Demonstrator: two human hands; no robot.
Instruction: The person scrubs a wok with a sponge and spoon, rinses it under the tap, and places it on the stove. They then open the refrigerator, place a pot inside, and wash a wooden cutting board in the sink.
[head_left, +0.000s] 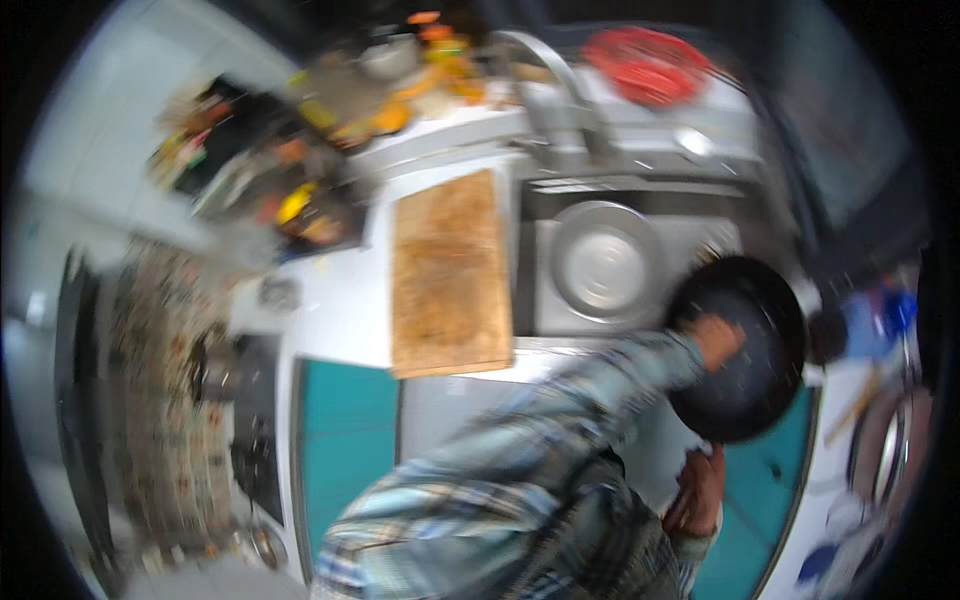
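A dark frying pan is held over the right front edge of the sink. Just below its near rim, my right hand is closed around the handle, which is mostly hidden. My left hand reaches across from the left, in a plaid sleeve, and lies against the inside of the pan. Its fingers are blurred, and I cannot tell whether they hold anything. A round metal bowl rests in the sink, left of the pan.
A wooden cutting board lies on the white counter left of the sink. Behind the sink stand a curved faucet and a red plastic basket. A stove is at left; a lidded pot is at right.
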